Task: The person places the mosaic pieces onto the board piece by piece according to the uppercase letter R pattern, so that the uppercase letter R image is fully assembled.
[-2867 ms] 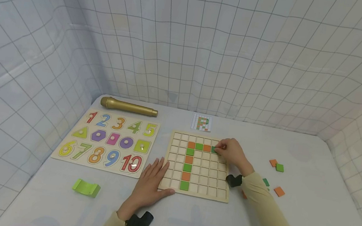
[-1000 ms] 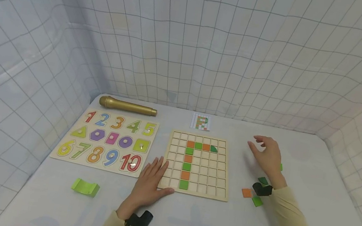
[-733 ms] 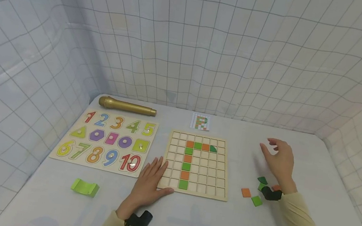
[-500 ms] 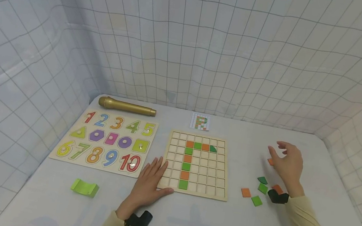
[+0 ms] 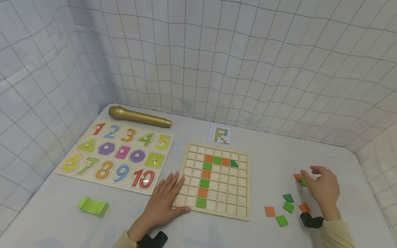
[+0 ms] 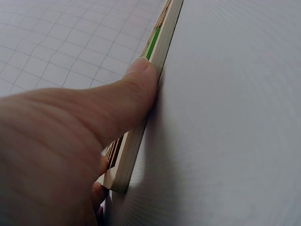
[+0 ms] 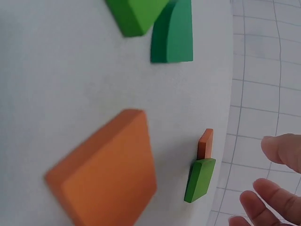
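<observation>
My left hand point(image 5: 164, 204) rests at the lower left corner of a wooden grid board point(image 5: 229, 187), fingers along its left side and thumb point(image 6: 136, 84) against its near edge. Orange and green square tiles fill a column and part of a row, which ends in a dark green quarter-round tile point(image 5: 234, 163). My right hand point(image 5: 323, 188) hovers over the table at the right with thumb and fingers apart, holding nothing. Close by its thumb lie an orange tile point(image 7: 205, 143) and a green tile point(image 7: 201, 180), the green one partly covered by the hand in the head view.
Several loose tiles lie right of the board, among them an orange square point(image 5: 270, 211) and a dark green quarter-round point(image 5: 288, 197). A small pattern card point(image 5: 220, 134) sits behind the board. Leftward are a number puzzle point(image 5: 114, 154), a gold microphone point(image 5: 140, 116) and a green block point(image 5: 93, 206).
My right hand let go of the dark green quarter-round tile on the board, moved right across the table and came down near the far loose tiles. The left hand stayed in place.
</observation>
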`<state>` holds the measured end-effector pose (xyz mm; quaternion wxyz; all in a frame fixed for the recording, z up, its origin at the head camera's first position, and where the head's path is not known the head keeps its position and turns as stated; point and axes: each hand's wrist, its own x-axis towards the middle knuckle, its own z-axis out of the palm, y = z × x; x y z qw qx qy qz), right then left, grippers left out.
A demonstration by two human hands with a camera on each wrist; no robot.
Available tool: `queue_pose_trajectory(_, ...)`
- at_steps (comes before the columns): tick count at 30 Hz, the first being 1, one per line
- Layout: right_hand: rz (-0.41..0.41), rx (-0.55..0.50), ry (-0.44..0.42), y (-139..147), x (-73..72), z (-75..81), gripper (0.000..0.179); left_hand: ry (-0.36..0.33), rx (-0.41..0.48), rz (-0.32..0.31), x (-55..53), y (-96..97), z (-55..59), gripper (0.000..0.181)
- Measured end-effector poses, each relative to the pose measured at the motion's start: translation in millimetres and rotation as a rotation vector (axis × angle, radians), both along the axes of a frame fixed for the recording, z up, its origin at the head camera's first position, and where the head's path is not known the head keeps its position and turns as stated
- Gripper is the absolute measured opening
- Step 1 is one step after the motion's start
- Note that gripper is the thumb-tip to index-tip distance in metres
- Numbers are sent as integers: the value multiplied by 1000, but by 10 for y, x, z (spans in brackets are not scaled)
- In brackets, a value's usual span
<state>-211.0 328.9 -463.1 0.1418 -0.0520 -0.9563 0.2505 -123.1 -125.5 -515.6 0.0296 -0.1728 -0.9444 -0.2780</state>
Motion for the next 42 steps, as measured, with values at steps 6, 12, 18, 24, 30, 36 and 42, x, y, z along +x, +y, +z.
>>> queue_pose_trajectory(6,12,14,-97,59,27,-19,51,-14,0,7,6,0,-1,89)
queue_pose_trajectory(12,44,18,-206,83,46,-5,54,-10,4,8,8,1,-9,89)
queue_pose_trajectory(18,74,40,-298,101,61,7,59,-15,4,10,5,-1,-21,89)
queue_pose_trajectory(24,78,42,-349,106,68,3,57,-11,5,9,5,0,-26,88)
queue_pose_trajectory(30,77,54,-373,126,48,-19,54,-13,3,9,8,-1,-17,89)
queue_pose_trajectory(36,74,37,-375,156,31,-36,51,-15,-2,10,5,-3,-19,89)
queue_pose_trajectory(42,72,-24,-366,158,47,-15,49,-18,-1,10,5,-1,-15,89)
